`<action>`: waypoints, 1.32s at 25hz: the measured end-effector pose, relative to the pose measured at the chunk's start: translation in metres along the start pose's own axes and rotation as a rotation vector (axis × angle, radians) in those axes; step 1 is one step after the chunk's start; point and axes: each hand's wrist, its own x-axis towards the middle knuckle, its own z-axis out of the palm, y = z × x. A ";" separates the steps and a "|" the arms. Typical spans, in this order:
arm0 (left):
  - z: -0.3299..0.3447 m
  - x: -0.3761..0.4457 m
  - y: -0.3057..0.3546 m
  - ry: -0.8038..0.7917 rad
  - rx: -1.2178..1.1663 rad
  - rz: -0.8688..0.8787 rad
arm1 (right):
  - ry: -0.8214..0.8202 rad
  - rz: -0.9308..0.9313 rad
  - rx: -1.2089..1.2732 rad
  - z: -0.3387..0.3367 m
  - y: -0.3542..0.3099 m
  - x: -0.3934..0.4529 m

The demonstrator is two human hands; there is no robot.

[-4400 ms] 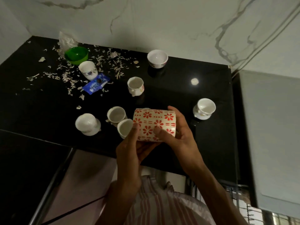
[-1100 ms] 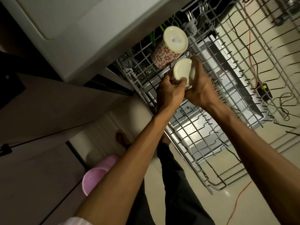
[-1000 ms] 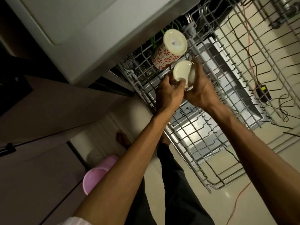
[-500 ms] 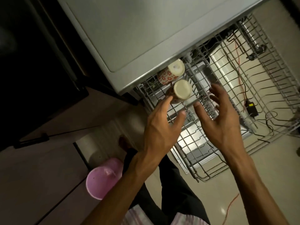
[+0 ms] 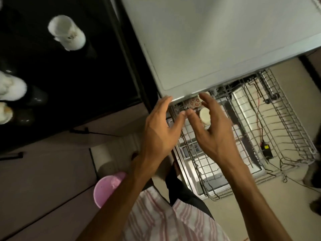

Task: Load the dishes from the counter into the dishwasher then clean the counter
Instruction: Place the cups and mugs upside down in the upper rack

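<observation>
Both hands hold nothing: the left hand (image 5: pixel 160 131) and right hand (image 5: pixel 211 131) hover side by side, fingers spread, over the wire rack (image 5: pixel 281 136). In the rack's near-left corner a floral mug (image 5: pixel 192 103) and a plain cup (image 5: pixel 205 115) lie tipped, probably for draining. Glossy white cups (image 5: pixel 66 33) wait on the black counter (image 5: pixel 69 84), left of the rack.

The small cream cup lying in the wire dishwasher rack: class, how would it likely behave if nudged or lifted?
The small cream cup looks like glazed ceramic, so probably stiff, smooth and breakable if knocked. It lies tilted with its round base showing, so a nudge might roll or shift it between the wires of the wire dishwasher rack. Being small, it is likely light enough for one hand.
</observation>
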 end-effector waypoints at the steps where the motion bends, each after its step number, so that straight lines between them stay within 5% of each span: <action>1: -0.012 -0.004 -0.001 0.037 0.000 -0.003 | -0.015 -0.027 0.000 0.005 -0.012 0.001; 24: -0.228 -0.024 -0.108 0.677 -0.209 -0.255 | -0.446 -0.494 -0.013 0.191 -0.206 0.028; 33: -0.289 0.001 -0.197 0.916 -0.073 -0.327 | -0.619 -0.561 -0.088 0.294 -0.259 0.060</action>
